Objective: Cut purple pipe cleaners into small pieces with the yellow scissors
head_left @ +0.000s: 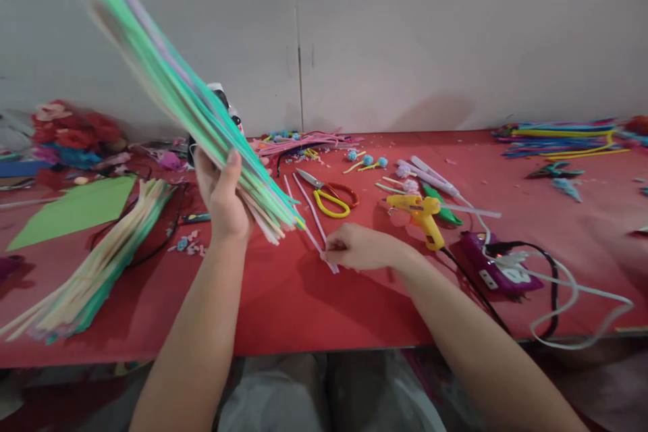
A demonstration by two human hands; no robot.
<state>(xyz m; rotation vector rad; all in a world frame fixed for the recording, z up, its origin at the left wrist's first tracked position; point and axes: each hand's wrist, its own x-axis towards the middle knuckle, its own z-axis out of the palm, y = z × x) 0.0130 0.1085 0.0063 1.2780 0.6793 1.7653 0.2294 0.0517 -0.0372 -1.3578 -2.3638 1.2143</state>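
Note:
My left hand (223,196) is closed around a thick bundle of pastel pipe cleaners (177,91), green, lilac and cream, which slants up toward the top left and is blurred by motion. My right hand (357,248) rests on the red table (283,304) with its fingers pinched on the near ends of two lilac pipe cleaners (308,216) that lie flat and run away toward the back.
A second pile of cream and green pipe cleaners (96,263) lies at the left beside green paper (75,209). Yellow-handled scissors (329,197), a yellow glue gun (422,212), a purple power strip (499,266) with cables, and bright pipe cleaners (561,135) sit further back and right.

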